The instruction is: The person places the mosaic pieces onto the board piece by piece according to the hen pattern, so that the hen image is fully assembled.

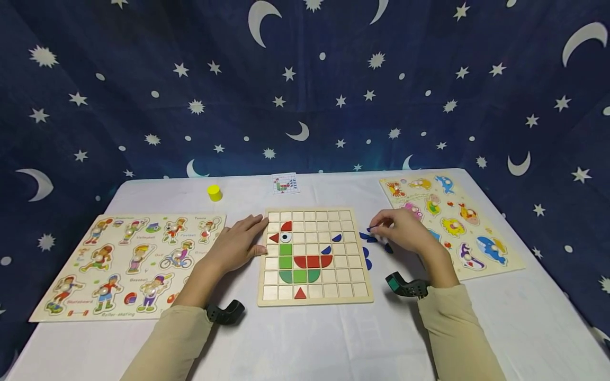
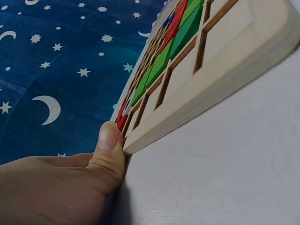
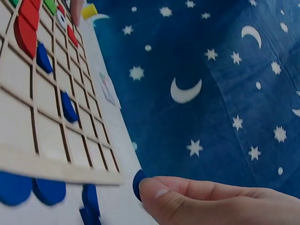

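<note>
A wooden grid board point(image 1: 333, 288) lies in the middle of the white table, with red, green and blue shapes set in its cells. My left hand point(image 1: 248, 234) rests flat against the board's left edge, fingers straight; in the left wrist view the thumb point(image 2: 108, 145) presses the board's side point(image 2: 220, 89). Right of the board, my right hand point(image 1: 381, 228) hovers just above the table and pinches a small blue piece point(image 1: 373, 229), seen close in the right wrist view point(image 3: 138, 183). Several loose blue pieces point(image 1: 367, 260) lie beside the board's right edge point(image 3: 44, 191).
A sports-figure peg puzzle point(image 1: 128, 259) lies at the left and a sea-animal peg puzzle point(image 1: 450, 225) at the right. A yellow cylinder point(image 1: 214, 192) and a small pattern card point(image 1: 285, 184) sit behind the board. A starry blue cloth hangs behind the table.
</note>
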`<state>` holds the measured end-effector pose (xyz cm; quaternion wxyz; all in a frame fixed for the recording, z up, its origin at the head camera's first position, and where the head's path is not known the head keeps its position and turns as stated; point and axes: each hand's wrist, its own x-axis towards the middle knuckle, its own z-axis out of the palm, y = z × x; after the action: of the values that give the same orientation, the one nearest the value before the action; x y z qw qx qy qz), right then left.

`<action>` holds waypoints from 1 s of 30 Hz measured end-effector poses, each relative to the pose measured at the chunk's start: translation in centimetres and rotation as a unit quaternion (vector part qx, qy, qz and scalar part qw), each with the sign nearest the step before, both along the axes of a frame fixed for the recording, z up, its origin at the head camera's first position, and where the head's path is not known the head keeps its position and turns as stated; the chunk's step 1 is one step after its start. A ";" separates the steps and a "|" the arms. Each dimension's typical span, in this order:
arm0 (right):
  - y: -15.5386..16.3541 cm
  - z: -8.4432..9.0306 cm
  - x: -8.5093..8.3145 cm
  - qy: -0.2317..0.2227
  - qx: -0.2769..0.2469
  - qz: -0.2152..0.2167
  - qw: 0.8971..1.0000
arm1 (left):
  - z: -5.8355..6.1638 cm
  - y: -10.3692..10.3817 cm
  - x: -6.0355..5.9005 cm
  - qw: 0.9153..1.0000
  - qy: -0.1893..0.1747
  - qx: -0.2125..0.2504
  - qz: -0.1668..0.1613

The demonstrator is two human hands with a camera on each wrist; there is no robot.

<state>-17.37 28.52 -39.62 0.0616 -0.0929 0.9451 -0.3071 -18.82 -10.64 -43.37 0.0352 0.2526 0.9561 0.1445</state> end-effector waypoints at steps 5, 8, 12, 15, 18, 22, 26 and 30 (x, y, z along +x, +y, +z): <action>-1.3 -0.2 0.2 0.040 0.019 0.004 0.999 | -0.1 0.1 0.1 1.000 0.001 0.000 0.000; -2.2 -0.5 0.2 0.041 0.033 0.004 0.999 | -0.2 0.1 0.1 1.000 -0.004 -0.003 0.004; -3.2 -0.9 0.2 0.045 0.052 -0.003 0.998 | -0.2 0.0 0.2 1.000 -0.007 -0.004 0.006; -3.9 -1.1 0.2 0.045 0.060 -0.014 0.997 | -0.2 0.0 0.2 1.000 -0.004 -0.004 0.004; -4.6 -1.3 0.2 0.038 0.071 -0.023 0.996 | -0.2 0.0 0.1 1.000 -0.001 -0.006 0.003; -5.2 -1.6 0.3 0.043 0.091 -0.035 0.994 | -0.1 0.1 0.1 1.000 -0.002 -0.007 0.003; -5.3 -1.6 0.3 0.047 0.104 -0.042 0.993 | 0.0 0.1 0.1 1.000 0.001 -0.002 0.000; -5.4 -1.6 0.3 0.035 0.110 -0.040 0.993 | -0.1 0.0 0.0 1.000 0.007 0.005 -0.003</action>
<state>-17.07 23.12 -41.18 0.0265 -0.0586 0.9777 -0.1998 -18.80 -10.60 -43.47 0.0279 0.2569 0.9547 0.1477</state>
